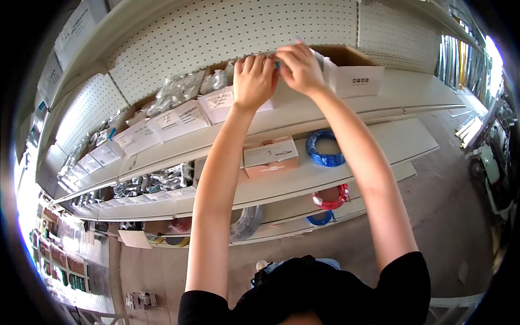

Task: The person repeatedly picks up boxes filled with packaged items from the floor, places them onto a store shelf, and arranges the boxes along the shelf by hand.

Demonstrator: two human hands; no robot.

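Both my hands are raised over the upper shelf, close together above the row of boxes. My left hand (254,81) has its fingers curled over, at the edge of an open white box (219,103). My right hand (300,67) is closed too, its fingers bent toward the left one. A small teal bit shows between the two hands, too small to name. A pale, clear-looking piece stands by the right hand, partly hidden by it. Just right of it is an open carton (357,78) with a white front and brown inside.
More open boxes (179,122) of plastic-wrapped items line the upper shelf (417,92) to the left. Below are a closed carton (270,157), a blue coil (325,149), a red coil (330,197) and a grey coil (247,223). Perforated panel (233,32) backs the shelf.
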